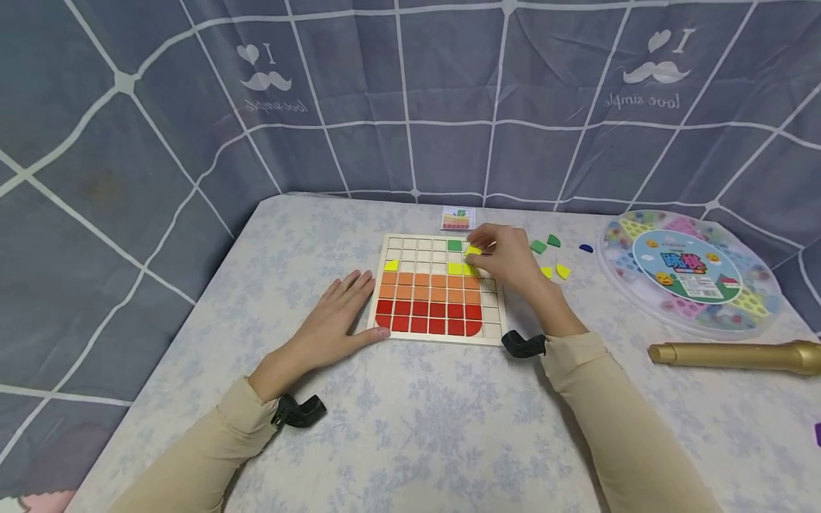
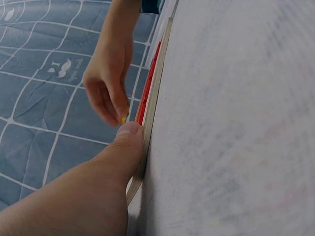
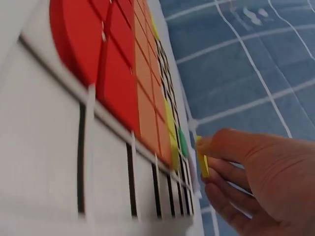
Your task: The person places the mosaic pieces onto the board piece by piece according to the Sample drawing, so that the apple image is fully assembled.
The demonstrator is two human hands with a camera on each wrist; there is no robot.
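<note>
On the table lies a square wooden grid board [image 1: 490, 313] with raised cell lines. Red tiles [image 1: 427, 317] fill its two near rows up to the last column, with orange tiles [image 1: 430, 286] beyond them. Farther up sit a yellow tile [image 1: 391, 266] at the left, yellow tiles [image 1: 455, 268] at the right and a green tile [image 1: 455, 245]. My right hand [image 1: 513, 260] pinches a yellow tile [image 3: 203, 163] between thumb and fingers above the board's far right. My left hand [image 1: 327, 313] rests at the board's left edge, fingers extended, thumb touching the near left corner.
A small picture card [image 1: 458, 218] lies behind the board. To the right are loose green tiles [image 1: 538, 246], yellow tiles [image 1: 562, 271] and a blue piece [image 1: 586, 248]. Beyond them sits a round clear case [image 1: 757, 271] of colourful pieces, with a gold rod [image 1: 731, 355] in front.
</note>
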